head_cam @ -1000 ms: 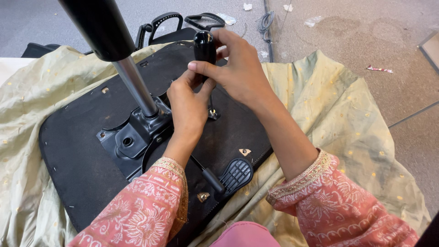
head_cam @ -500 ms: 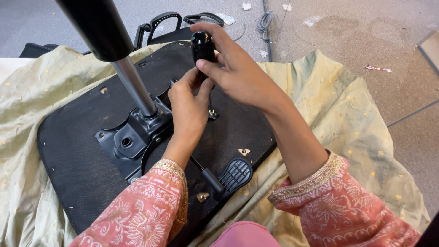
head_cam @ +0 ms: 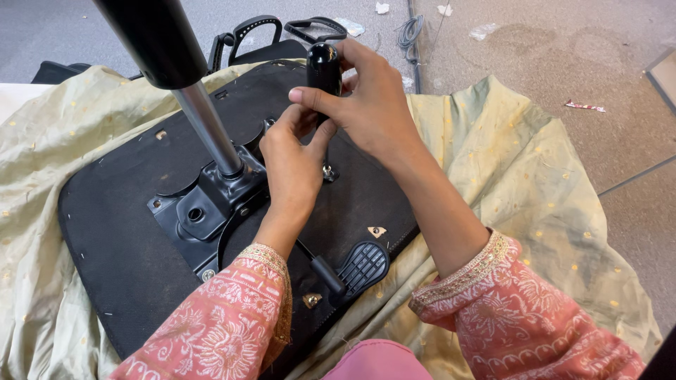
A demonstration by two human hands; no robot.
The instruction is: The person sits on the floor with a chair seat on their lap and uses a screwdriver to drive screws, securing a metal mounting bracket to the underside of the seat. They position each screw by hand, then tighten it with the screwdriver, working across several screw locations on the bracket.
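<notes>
Hands together over an upside-down chair seat (head_cam: 120,232), near its far edge. Right hand (head_cam: 373,105) wrapped round a black knob (head_cam: 324,67), fingers (head_cam: 310,96) closed on it, thumb across the front. Left hand (head_cam: 292,165) just under, fingers pinched at the bottom of the same knob, touching the right hand. Black metal plate (head_cam: 197,211) bolted in the middle of the seat, with a shiny pole (head_cam: 208,127) sticking up from it and a fat black tube (head_cam: 151,39) on top. Flat black lever (head_cam: 362,267) at the near edge of the seat, beside the left sleeve. Pale green cloth (head_cam: 535,183) spread under the seat, over the lap. Black chair arms (head_cam: 253,32) on the floor beyond the far edge.
</notes>
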